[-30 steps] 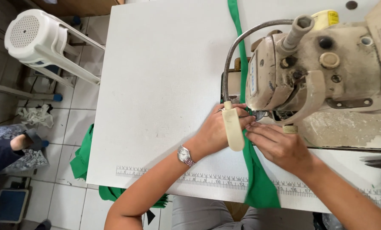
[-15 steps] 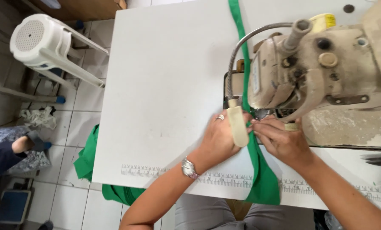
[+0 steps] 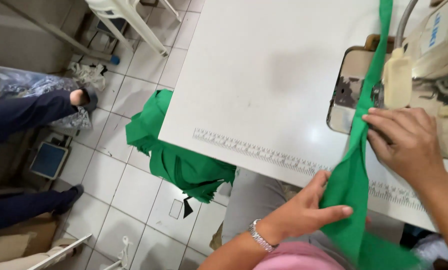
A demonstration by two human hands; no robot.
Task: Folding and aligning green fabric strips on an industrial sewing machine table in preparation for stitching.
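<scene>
Green fabric strip [image 3: 356, 165], long, folded

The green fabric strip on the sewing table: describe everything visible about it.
The long, narrow green fabric strip looks like a plain, matte woven cloth. It runs from the top edge of the picture down across the white sewing table, passes the metal plate of the beige sewing machine, then widens and folds over the table's near edge towards the lap. The right hand presses it flat by the machine; the left hand has it in a grip at the fold below the table's edge.
</scene>
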